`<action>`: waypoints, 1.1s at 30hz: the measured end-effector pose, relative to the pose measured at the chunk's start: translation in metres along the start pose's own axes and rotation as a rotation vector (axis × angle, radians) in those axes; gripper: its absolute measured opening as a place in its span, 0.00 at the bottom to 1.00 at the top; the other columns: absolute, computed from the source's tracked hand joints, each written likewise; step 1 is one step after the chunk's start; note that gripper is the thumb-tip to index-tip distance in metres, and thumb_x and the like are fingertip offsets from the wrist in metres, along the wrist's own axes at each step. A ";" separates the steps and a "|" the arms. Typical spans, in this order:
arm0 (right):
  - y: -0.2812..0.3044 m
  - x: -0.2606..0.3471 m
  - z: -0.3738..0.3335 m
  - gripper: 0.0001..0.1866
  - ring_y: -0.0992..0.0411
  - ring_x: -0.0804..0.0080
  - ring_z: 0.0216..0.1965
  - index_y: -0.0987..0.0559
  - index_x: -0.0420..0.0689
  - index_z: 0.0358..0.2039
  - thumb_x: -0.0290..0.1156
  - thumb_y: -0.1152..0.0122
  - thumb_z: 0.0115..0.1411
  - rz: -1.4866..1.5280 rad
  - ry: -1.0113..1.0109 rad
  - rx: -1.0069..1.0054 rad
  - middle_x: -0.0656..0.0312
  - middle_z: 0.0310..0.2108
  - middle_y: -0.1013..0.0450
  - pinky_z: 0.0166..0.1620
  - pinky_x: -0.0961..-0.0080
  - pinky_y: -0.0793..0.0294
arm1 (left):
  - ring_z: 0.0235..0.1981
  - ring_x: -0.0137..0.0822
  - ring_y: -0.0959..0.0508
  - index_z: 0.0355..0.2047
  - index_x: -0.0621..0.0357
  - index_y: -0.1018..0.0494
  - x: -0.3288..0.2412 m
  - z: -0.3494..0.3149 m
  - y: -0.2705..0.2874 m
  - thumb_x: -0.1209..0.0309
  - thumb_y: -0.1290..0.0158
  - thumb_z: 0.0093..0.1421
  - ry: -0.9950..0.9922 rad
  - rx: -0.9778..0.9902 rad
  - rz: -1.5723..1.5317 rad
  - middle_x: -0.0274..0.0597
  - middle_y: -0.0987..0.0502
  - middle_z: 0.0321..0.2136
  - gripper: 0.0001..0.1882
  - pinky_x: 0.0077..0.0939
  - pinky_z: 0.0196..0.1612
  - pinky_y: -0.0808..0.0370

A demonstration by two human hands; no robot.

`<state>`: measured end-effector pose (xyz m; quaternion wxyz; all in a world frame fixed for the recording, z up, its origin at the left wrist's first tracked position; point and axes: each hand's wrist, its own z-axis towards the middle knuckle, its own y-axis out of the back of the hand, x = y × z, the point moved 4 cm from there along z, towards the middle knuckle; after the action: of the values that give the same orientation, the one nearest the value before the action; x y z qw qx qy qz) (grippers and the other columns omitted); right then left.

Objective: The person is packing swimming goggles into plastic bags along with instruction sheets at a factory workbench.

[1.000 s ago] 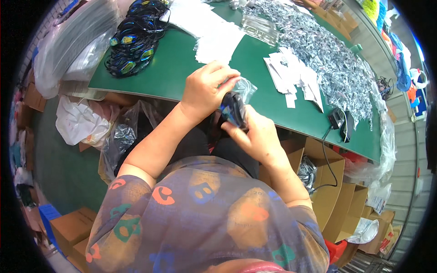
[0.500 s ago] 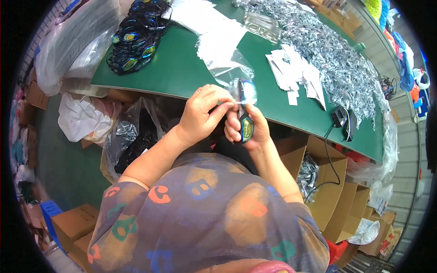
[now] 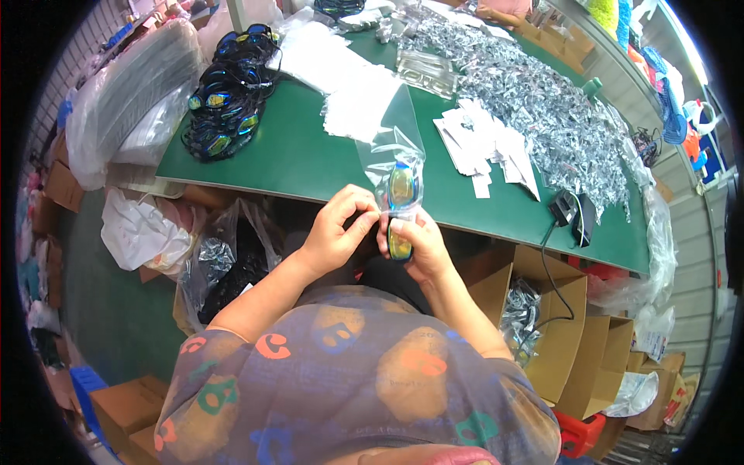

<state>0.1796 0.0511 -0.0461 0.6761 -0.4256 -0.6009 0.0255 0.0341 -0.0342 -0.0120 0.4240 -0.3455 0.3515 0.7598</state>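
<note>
At the table's near edge, my right hand (image 3: 426, 246) grips a pair of swim goggles (image 3: 401, 246) with shiny yellow-blue lenses, thumb across the middle. One lens sits inside a clear plastic bag (image 3: 397, 147); the other is outside, below the bag's mouth. My left hand (image 3: 339, 226) pinches the bag's edge between thumb and forefinger, left of the goggles. The bag's far end stretches over the green table (image 3: 294, 159). Beyond it lies a heap of white sheets or sleeves (image 3: 356, 93). The goggle strap is mostly hidden.
A heap of dark goggles (image 3: 225, 116) lies on the left. White cards (image 3: 473, 143), clear plastic cases (image 3: 426, 71) and many silvery packets (image 3: 535, 101) cover the right. A black corded device (image 3: 572, 213) sits above an open carton (image 3: 562, 322). Another person's arm (image 3: 504, 9) shows at the far edge.
The upper lens now sits deeper in the bag, which lies stretched out and flatter. Both hands moved slightly down and the goggles turned lens-up; the view tilted farther out.
</note>
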 end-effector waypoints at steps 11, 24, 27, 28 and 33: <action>-0.007 -0.026 -0.002 0.23 0.23 0.67 0.34 0.24 0.39 0.49 0.38 0.31 0.58 -0.051 -0.170 0.238 0.57 0.40 0.23 0.37 0.71 0.22 | 0.31 0.31 0.17 0.57 0.61 0.33 0.015 0.005 -0.011 0.66 0.41 0.67 0.488 0.174 -0.803 0.44 0.19 0.45 0.22 0.25 0.19 0.18; -0.004 -0.009 -0.038 0.36 0.23 0.71 0.48 0.35 0.43 0.70 0.30 0.32 0.64 -0.277 -0.109 -0.037 0.62 0.51 0.24 0.45 0.71 0.18 | 0.56 0.40 0.22 0.59 0.57 0.33 0.034 -0.017 -0.019 0.58 0.35 0.63 0.710 0.002 -1.052 0.47 0.22 0.53 0.30 0.42 0.60 0.26; -0.008 -0.010 -0.043 0.34 0.23 0.68 0.48 0.33 0.42 0.68 0.30 0.32 0.63 -0.212 -0.058 -0.069 0.60 0.52 0.24 0.42 0.70 0.16 | 0.63 0.40 0.30 0.71 0.53 0.48 0.024 -0.025 -0.025 0.56 0.32 0.59 0.521 0.016 -1.062 0.42 0.33 0.64 0.49 0.40 0.59 0.26; -0.005 -0.011 -0.042 0.34 0.23 0.69 0.48 0.34 0.41 0.68 0.31 0.33 0.64 -0.191 -0.051 -0.080 0.60 0.52 0.25 0.42 0.71 0.16 | 0.62 0.39 0.29 0.73 0.53 0.51 0.023 -0.028 -0.024 0.60 0.33 0.60 0.512 0.023 -1.070 0.42 0.34 0.64 0.49 0.39 0.58 0.26; -0.015 0.000 -0.026 0.26 0.25 0.75 0.46 0.31 0.42 0.65 0.33 0.40 0.68 0.012 -0.028 -0.020 0.63 0.48 0.24 0.36 0.77 0.17 | 0.61 0.42 0.28 0.72 0.55 0.51 0.020 -0.036 -0.020 0.77 0.46 0.61 0.382 -0.082 -0.893 0.47 0.35 0.65 0.41 0.37 0.58 0.26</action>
<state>0.1942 0.0267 -0.0349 0.6631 -0.4355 -0.6081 0.0293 0.0522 -0.0480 -0.0513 0.6223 -0.6124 0.2103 0.4399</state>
